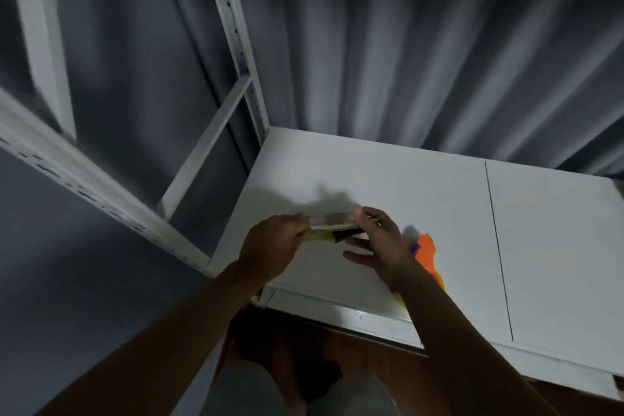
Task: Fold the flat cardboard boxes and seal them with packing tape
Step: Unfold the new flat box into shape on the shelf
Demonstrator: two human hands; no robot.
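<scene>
We see a small flat cardboard piece (332,230), pale tan with a dark patch on its underside, blurred, held level in the air just above the white surface (439,206). Our left hand (270,246) grips its left end with curled fingers. Our right hand (378,243) pinches the right end at the fingertips, thumb spread away below. An orange tape dispenser (427,255) lies on the surface, partly hidden behind the right wrist.

head view | worn, facing forward-down | close over white shelf (405,186)
</scene>
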